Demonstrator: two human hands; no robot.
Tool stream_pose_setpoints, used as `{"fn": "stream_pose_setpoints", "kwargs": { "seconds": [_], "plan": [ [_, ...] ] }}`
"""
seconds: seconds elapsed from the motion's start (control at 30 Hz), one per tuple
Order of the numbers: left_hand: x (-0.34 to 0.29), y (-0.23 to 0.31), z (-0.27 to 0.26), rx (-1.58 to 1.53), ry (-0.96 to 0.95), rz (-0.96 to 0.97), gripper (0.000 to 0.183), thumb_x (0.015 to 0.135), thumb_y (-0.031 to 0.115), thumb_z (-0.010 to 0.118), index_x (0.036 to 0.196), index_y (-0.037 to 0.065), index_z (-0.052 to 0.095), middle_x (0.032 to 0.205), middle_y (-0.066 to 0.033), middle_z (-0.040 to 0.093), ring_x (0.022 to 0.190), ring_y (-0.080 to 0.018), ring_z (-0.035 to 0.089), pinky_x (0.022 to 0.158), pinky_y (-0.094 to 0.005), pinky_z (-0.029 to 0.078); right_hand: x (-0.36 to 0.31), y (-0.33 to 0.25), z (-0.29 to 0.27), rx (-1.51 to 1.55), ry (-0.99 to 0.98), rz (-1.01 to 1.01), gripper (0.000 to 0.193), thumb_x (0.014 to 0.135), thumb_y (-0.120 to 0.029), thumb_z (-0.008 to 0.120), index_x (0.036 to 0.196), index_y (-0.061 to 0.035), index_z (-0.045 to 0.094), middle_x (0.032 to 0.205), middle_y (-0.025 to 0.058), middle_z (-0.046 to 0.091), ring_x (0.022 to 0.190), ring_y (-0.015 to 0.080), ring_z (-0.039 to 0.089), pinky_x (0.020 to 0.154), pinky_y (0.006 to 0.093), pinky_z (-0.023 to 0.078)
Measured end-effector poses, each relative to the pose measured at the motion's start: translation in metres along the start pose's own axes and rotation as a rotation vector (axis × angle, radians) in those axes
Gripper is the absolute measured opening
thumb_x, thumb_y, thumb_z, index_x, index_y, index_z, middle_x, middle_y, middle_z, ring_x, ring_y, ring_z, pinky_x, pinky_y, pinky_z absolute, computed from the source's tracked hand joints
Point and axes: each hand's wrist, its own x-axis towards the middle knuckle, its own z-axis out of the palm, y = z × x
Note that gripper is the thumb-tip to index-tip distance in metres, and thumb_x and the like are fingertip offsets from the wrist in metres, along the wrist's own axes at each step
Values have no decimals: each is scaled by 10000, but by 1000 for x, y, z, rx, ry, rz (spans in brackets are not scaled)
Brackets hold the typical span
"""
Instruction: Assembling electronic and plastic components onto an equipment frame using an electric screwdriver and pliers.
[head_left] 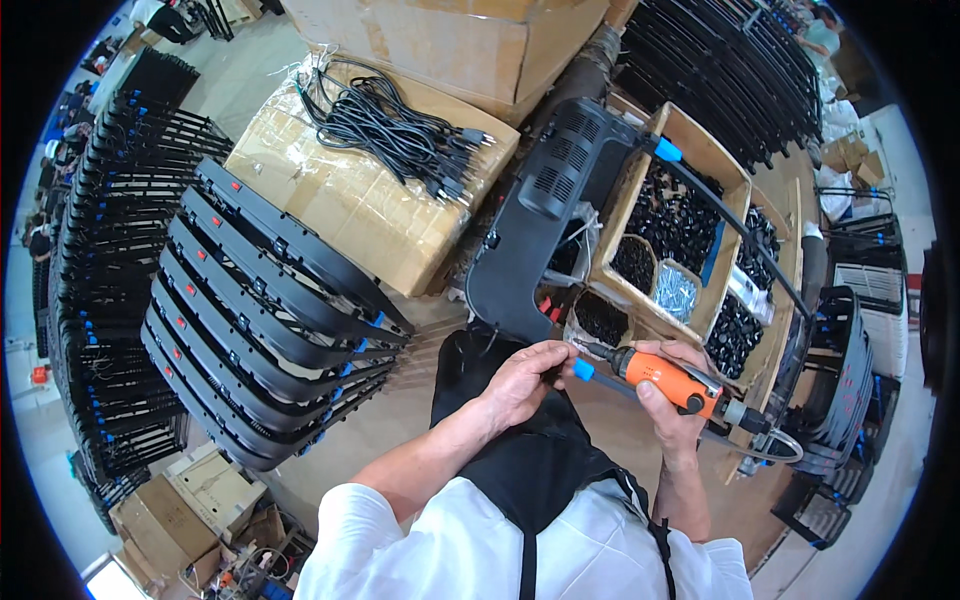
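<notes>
My right hand (pixel 667 412) is wrapped round an orange power screwdriver (pixel 665 377), whose bit points left. A hose (pixel 785 450) curves from its rear end. By the bit, my left hand (pixel 522 384) is closed with thumb and fingertips pinched together; anything between them is too small to make out. Just beyond my hands lies a black plastic panel (pixel 500 280) with a vented housing, joined to a black tube frame. A blue piece (pixel 583 370) covers part of the frame next to my left fingertips.
A wooden bin (pixel 597 272) holds black plastic parts, dark screws and silver screws (pixel 676 292). Black power cords (pixel 400 130) lie on a taped cardboard box (pixel 300 180). Stacked black curved frames (pixel 230 310) stand at the left, and more frames (pixel 720 75) at the far right.
</notes>
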Motion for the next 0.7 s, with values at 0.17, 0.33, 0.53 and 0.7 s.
{"fn": "stream_pose_setpoints", "kwargs": {
  "seconds": [0.17,0.33,0.53,0.7],
  "plan": [
    [-19,-47,-10,-82,14,32,181,1081,224,649,1170,81,715,914,14,677,788,-110,602,708,-281,473,-43,18,-14,74,-76,-60,548,858,-14,825,1338,-10,561,1263,211,708,1214,321,680,1059,465,549],
    [-33,-62,-7,-183,174,-36,177,1097,247,626,1134,84,683,885,10,653,732,-116,566,636,-274,456,-64,24,-14,-21,-143,-30,515,858,-19,831,1312,-6,589,1267,198,718,1212,300,685,1058,443,553],
    [-29,-56,-11,-284,136,-68,189,1113,274,598,1080,93,643,880,3,635,727,-117,562,627,-264,453,-71,25,5,-42,-100,-17,494,857,-37,831,1300,-19,614,1268,171,734,1189,275,702,1056,422,559],
    [-24,-43,-24,-322,108,-87,173,1120,240,579,1111,77,634,885,-5,626,736,-117,558,629,-259,455,-65,20,21,-137,-110,-12,497,850,-40,838,1298,-32,625,1265,152,737,1179,255,707,1047,406,563]
  ]
}}
